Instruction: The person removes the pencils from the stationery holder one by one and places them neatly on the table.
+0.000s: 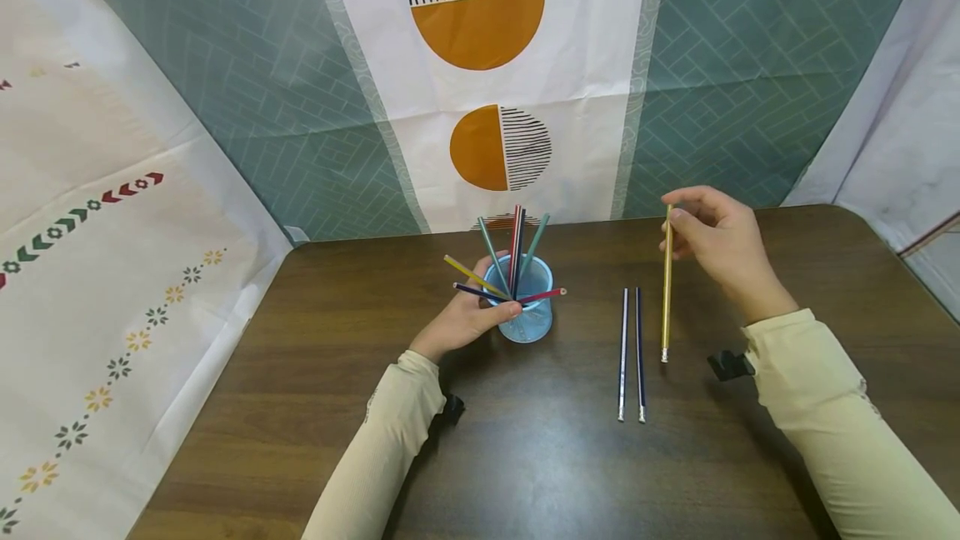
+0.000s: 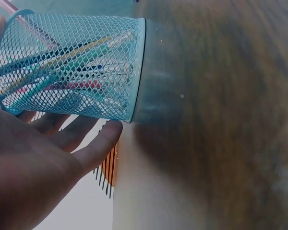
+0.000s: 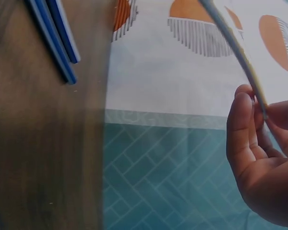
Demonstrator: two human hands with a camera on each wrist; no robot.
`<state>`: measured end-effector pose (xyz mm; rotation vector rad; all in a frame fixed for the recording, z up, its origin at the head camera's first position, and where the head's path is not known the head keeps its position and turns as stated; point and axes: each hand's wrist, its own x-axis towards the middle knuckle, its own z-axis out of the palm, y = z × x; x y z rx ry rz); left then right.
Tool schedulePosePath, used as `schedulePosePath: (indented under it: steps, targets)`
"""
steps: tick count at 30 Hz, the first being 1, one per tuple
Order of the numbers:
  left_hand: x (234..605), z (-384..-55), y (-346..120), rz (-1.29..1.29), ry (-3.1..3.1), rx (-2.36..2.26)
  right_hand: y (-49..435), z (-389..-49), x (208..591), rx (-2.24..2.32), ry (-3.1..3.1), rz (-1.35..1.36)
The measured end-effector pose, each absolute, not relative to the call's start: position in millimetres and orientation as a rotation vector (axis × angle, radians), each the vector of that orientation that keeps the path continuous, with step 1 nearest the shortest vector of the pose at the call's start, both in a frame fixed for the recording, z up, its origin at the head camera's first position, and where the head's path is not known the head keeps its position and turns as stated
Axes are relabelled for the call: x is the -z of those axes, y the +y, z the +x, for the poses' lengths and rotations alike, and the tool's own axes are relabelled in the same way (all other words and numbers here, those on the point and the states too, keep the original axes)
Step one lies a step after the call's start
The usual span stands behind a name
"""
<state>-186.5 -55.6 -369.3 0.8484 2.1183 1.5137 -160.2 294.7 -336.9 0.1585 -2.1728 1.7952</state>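
A light-blue mesh pencil cup (image 1: 527,325) stands upright on the table, several coloured pencils (image 1: 517,240) fanning out of its top. My left hand (image 1: 468,317) holds the cup from its left side, thumb across the near rim and fingers partly hidden behind. The left wrist view shows pencils through the cup's mesh (image 2: 72,67). On the right, my right hand (image 1: 716,236) pinches a gold-yellow pencil (image 1: 667,290) near its far end between thumb and fingers. Its silver eraser end points toward me. In the right wrist view, the pencil (image 3: 240,55) slants up from the fingertips.
Two dark-blue pencils (image 1: 632,357) lie side by side on the brown table (image 1: 360,307), between the cup and the yellow pencil. Behind the table's far edge hangs a patterned cloth (image 1: 585,157), with a white printed cloth (image 1: 112,307) at the left.
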Motion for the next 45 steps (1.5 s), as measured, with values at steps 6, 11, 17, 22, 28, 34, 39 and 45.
schedulePosePath:
  steps: [6, 11, 17, 22, 28, 34, 39, 45]
  targets:
    - [371.3, -186.6, -55.8, 0.845, 2.111, -1.526, 296.8, -165.2, 344.7, -1.727, -2.286, 0.112]
    - [370.4, -186.4, -55.7, 0.846, 2.117, -1.529, 299.5, -168.3, 350.5, -1.642, -2.453, 0.068]
    - [369.3, -186.7, -55.4, 0.85, 2.124, -1.509, 302.1, -170.8, 355.8, -1.56, -2.593, 0.074]
    - [378.2, -191.5, -55.7, 0.84, 2.133, -1.505, 303.9, -170.6, 358.0, -1.564, -2.655, 0.07]
    - [402.3, -202.7, -57.5, 0.848, 2.144, -1.546, 307.3, -172.9, 364.4, -1.579, -2.756, 0.064]
    - [406.2, -202.8, -58.3, 0.858, 2.152, -1.561, 310.5, -177.3, 374.8, -1.619, -2.857, 0.078]
    - [404.9, -202.1, -58.0, 0.854, 2.147, -1.552, 310.2, -177.7, 381.0, -1.605, -2.947, 0.061]
    - [389.3, -195.7, -55.9, 0.919, 2.061, -1.593, 305.2, -176.6, 386.7, -1.583, -3.095, 0.056]
